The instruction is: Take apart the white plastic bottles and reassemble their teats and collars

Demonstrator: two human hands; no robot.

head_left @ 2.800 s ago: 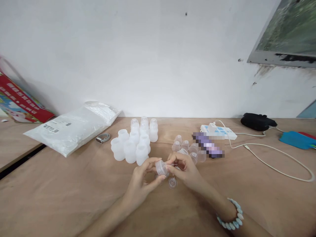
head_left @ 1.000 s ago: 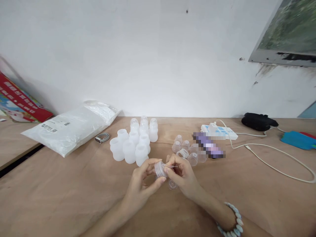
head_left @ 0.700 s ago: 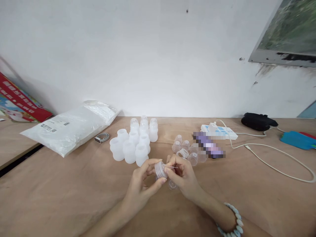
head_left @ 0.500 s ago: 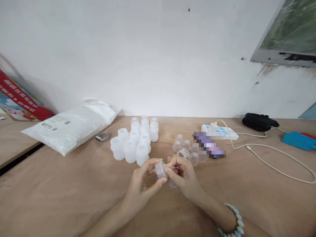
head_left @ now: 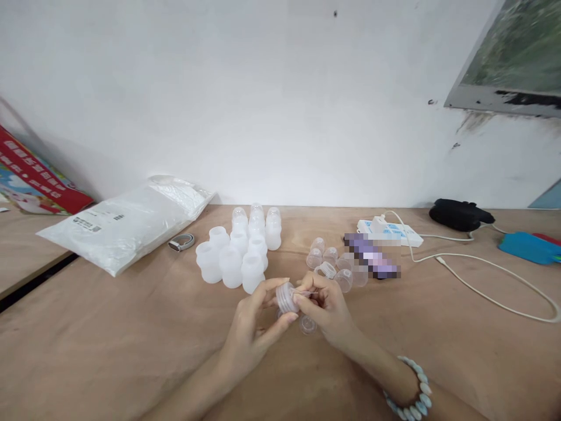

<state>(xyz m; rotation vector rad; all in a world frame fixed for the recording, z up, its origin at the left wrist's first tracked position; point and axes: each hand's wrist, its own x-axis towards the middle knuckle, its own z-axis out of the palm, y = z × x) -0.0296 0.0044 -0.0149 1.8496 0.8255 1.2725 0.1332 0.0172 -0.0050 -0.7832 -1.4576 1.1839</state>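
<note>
Between its thumb and fingers my left hand [head_left: 258,318] holds a clear ribbed ring [head_left: 286,298]. My right hand [head_left: 328,304] is closed at the ring's right side, pinching a thin, pale piece too small to make out. Just below the hands lies a small clear part [head_left: 307,324], with another partly hidden behind my left fingers. Several white bottles [head_left: 231,267] without caps stand to the left, and behind them are bottles with clear domed caps [head_left: 273,219]. Several clear caps [head_left: 343,280] and a loose ring [head_left: 325,270] rest beyond my right hand.
A purple phone-like object [head_left: 372,257], partly pixelated, lies by a white power strip [head_left: 401,235] with a looping cable [head_left: 504,269]. A black case [head_left: 460,215] and blue item [head_left: 530,248] sit right. A watch [head_left: 181,242] and plastic bag [head_left: 131,225] are left.
Both hands keep their hold on the ring and thin piece, with only a slight shift of my right fingers. The view has moved very slightly.
</note>
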